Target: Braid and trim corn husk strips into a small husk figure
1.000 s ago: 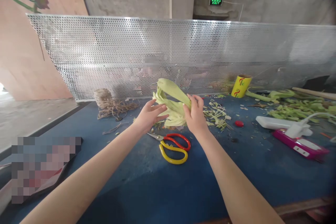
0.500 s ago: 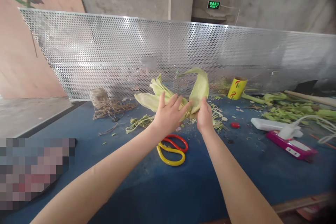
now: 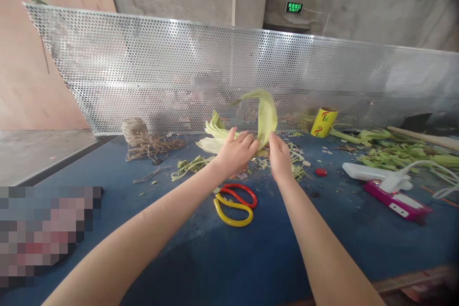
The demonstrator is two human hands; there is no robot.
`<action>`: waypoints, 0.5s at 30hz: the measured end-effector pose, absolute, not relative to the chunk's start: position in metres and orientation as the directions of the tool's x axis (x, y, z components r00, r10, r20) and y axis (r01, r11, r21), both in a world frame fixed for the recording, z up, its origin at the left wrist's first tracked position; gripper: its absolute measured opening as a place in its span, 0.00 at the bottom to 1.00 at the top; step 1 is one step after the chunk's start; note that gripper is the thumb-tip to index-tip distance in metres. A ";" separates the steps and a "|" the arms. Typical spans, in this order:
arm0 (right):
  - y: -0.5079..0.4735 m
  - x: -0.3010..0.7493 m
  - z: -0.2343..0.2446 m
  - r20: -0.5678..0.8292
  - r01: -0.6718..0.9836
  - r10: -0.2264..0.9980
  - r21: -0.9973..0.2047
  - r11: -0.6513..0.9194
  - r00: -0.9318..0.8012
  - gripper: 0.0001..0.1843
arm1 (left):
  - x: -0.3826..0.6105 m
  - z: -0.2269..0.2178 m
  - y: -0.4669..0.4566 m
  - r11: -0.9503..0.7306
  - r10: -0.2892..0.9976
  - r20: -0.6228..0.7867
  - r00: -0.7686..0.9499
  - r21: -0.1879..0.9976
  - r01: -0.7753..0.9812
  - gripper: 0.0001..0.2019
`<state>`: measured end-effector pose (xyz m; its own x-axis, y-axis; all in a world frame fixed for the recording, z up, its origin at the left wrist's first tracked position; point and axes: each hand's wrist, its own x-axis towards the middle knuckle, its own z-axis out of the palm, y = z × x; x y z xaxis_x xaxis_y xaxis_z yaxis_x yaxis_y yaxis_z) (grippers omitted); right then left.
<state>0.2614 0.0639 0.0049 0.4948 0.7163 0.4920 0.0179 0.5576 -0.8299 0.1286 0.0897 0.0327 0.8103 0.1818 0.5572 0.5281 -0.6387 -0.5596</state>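
Pale green corn husks (image 3: pixel 267 117) are bunched between my two hands above the middle of the table. My left hand (image 3: pixel 238 150) lies over the bunch with its fingers curled round it, and leaf ends poke out to the left. My right hand (image 3: pixel 279 155) pinches the base of one broad husk that stands up and bends over to the left at its tip. Where the husks join is hidden behind my fingers. Just below, scissors (image 3: pixel 234 222) with one red and one yellow handle lie on the blue table (image 3: pixel 201 258).
Brown twine (image 3: pixel 154 147) lies at the left, green scraps (image 3: pixel 190 166) nearer the middle. On the right are a yellow roll (image 3: pixel 323 122), a red object (image 3: pixel 321 172), a magenta power strip (image 3: pixel 396 203) and more husks (image 3: pixel 398 158). A perforated metal screen (image 3: pixel 143 67) stands behind.
The husk leaves at the left have drawn in closer to my left hand. The upright husk has shifted slightly left and curls over more. Both hands still hold the bunch.
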 end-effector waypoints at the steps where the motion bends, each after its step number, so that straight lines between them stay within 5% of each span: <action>1: 0.063 0.262 0.006 0.505 0.032 0.710 -0.825 0.564 0.490 0.16 | 0.130 0.034 0.090 -0.639 0.161 0.552 0.818 -0.574 0.513 0.11; 9: 0.070 0.268 0.004 0.469 -0.079 0.691 -0.794 0.602 0.550 0.13 | 0.135 0.046 0.093 -0.634 0.017 0.530 0.848 -0.650 0.419 0.12; 15: 0.074 0.273 0.003 0.363 -0.259 0.689 -0.737 0.624 0.627 0.13 | 0.139 0.047 0.093 -0.615 0.036 0.545 0.838 -0.649 0.448 0.11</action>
<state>0.2733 0.0735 0.0029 0.6272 0.6892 0.3629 -0.2589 0.6239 -0.7374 0.1388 0.0930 0.0465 0.8380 0.0360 0.5445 0.4480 -0.6153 -0.6486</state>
